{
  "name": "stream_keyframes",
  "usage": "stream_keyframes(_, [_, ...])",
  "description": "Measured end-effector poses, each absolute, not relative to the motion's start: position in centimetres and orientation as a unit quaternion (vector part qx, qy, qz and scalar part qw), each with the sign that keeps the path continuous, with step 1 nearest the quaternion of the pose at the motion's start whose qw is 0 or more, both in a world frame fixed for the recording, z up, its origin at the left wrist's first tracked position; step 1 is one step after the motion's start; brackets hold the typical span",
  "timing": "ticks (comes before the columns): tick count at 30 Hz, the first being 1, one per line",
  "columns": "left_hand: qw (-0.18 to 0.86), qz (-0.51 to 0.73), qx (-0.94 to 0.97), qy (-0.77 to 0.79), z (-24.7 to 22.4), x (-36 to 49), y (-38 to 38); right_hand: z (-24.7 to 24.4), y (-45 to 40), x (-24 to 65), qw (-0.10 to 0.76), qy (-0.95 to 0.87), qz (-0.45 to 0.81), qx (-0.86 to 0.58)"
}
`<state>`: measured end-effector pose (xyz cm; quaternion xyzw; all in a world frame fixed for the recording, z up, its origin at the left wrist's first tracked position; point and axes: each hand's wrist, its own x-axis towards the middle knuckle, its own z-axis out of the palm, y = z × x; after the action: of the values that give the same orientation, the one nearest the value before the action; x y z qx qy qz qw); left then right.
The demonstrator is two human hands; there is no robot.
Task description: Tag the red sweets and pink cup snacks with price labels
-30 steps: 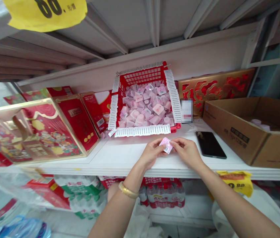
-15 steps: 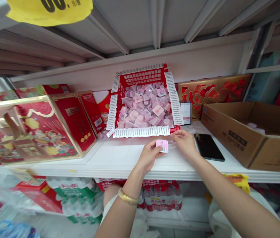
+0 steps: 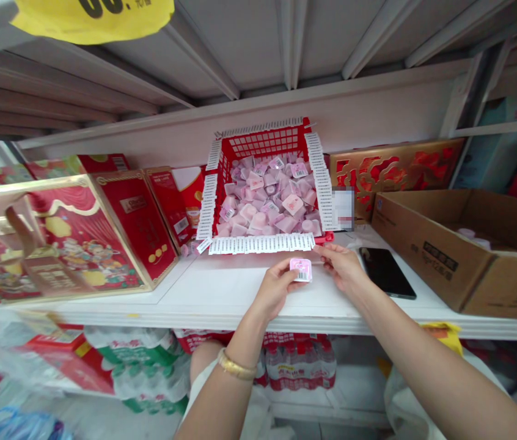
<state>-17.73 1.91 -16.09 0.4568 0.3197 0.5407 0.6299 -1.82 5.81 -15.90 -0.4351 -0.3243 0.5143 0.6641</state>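
Between the thumb and fingers of my left hand (image 3: 278, 286) is a small pink jelly cup (image 3: 301, 269), its lid with a barcode turned up toward me. My right hand (image 3: 341, 264) has its thumb and forefinger pinched together at the right end of the barcode labels (image 3: 261, 244) along the basket's front rim. Whatever is in that pinch is too small to make out. Just behind both hands stands a red plastic basket (image 3: 263, 146), its rims lined with white barcode labels. A heap of pink jelly cups (image 3: 270, 195) fills its bottom.
A black phone (image 3: 387, 272) lies right of my right hand on the white shelf (image 3: 222, 287). Farther right is an open cardboard box (image 3: 423, 244) with a few cups inside. Red gift boxes (image 3: 98, 232) stand at left. The upper shelf (image 3: 249, 49) hangs overhead.
The jelly cup in my left hand has shifted very slightly right. My right hand's fingers have moved a little left, with their pinch still at the label row's end.
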Motion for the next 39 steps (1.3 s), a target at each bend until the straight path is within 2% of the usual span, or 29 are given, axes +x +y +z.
stream_keyframes(15, [0.638,0.544,0.441,0.322,-16.2,-17.9,1.9,-15.4,4.6,-1.1,0.666,-0.324,0.552,-0.384])
stream_keyframes(20, [0.646,0.543,0.431,0.320,-16.2,-17.9,2.0,-15.4,3.0,-1.2,0.672,-0.397,0.508,-0.363])
stream_keyframes(27, [0.652,0.542,0.427,0.315,-16.1,-18.0,2.1,-15.5,2.1,-2.1,0.614,-0.534,0.446,-0.372])
stream_keyframes(39, [0.619,0.540,0.470,0.325,-16.1,-17.6,1.8,-16.4,2.6,-2.2,0.588,-0.621,0.324,-0.403])
